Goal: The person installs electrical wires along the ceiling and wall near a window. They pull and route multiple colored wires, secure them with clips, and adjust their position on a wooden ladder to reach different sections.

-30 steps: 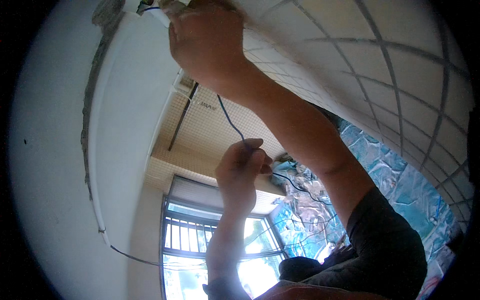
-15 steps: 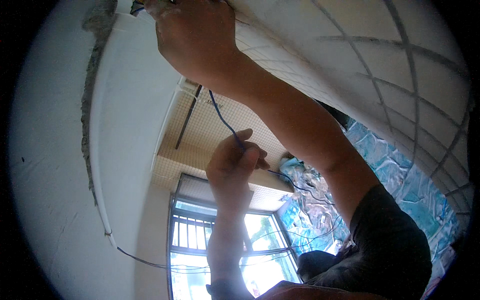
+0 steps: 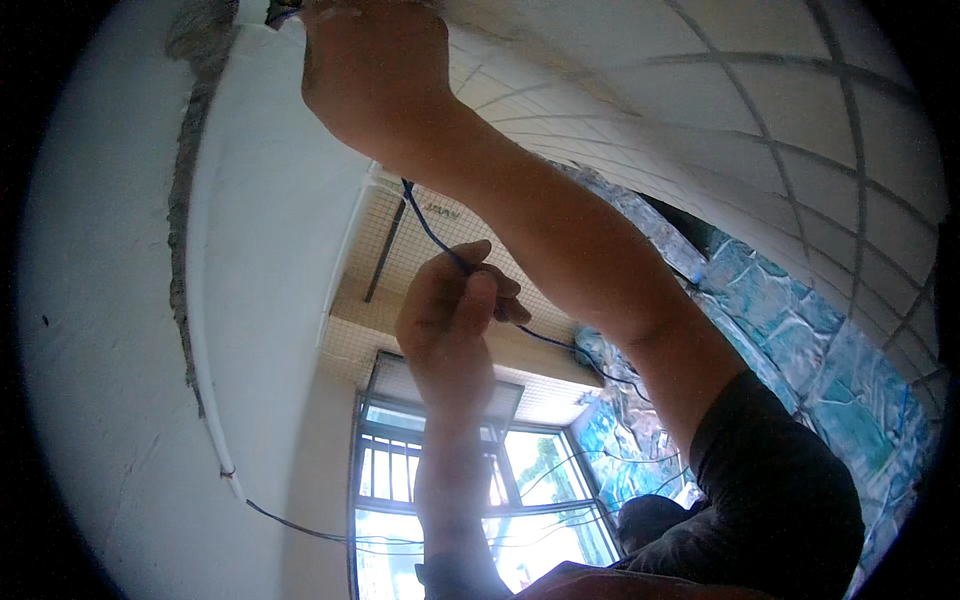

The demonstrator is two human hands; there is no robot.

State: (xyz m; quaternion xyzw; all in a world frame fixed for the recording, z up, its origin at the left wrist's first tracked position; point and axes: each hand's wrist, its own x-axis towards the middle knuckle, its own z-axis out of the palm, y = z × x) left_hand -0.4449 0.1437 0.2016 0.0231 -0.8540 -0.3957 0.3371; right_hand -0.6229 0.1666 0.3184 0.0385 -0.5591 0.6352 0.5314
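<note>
A thin blue wire (image 3: 428,228) runs down from under my right wrist, through my left hand, and on to the right past my right forearm. My left hand (image 3: 452,305) is raised in the middle of the view and pinches the wire between thumb and fingers. My right hand (image 3: 372,72) reaches to the top edge, against a dark opening (image 3: 282,10) where the white wall meets the tiles. Its fingertips are cut off by the edge of the picture, so its grip is hidden. A dark sleeve (image 3: 775,490) covers my right upper arm.
A white conduit (image 3: 198,330) runs down the wall beside a rough grey plaster groove (image 3: 180,190); a thin cable leaves its lower end. A barred window (image 3: 450,500) is below, a mesh ceiling panel (image 3: 395,250) is behind my left hand, and white tiles (image 3: 760,130) and blue patterned sheeting (image 3: 800,330) are on the right.
My right hand has moved up toward the top edge at the opening. My left hand has slid a little up along the blue wire, still pinching it.
</note>
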